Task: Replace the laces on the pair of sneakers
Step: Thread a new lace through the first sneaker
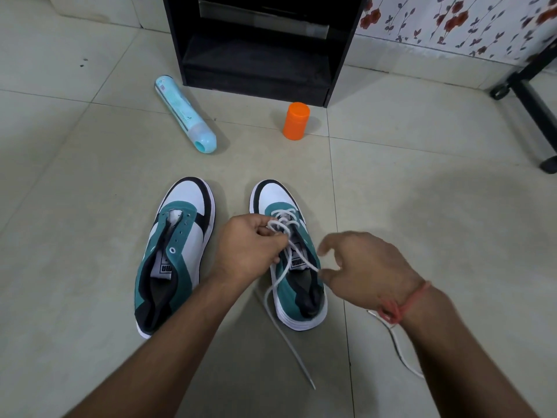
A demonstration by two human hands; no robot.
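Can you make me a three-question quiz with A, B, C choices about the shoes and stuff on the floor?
1. Where is the orange container?
A. inside a sneaker
B. on the floor by the black cabinet
C. in a hand

2. How many sneakers have a white lace in them?
A. none
B. one
C. two

3. How does the light blue bottle sit?
A. lying on its side
B. upright
C. held up

Answers: 1 B, it stands on the tile before the cabinet. 2 B, only the right sneaker is laced; the left sneaker shows bare eyelets. 3 A, it lies flat.
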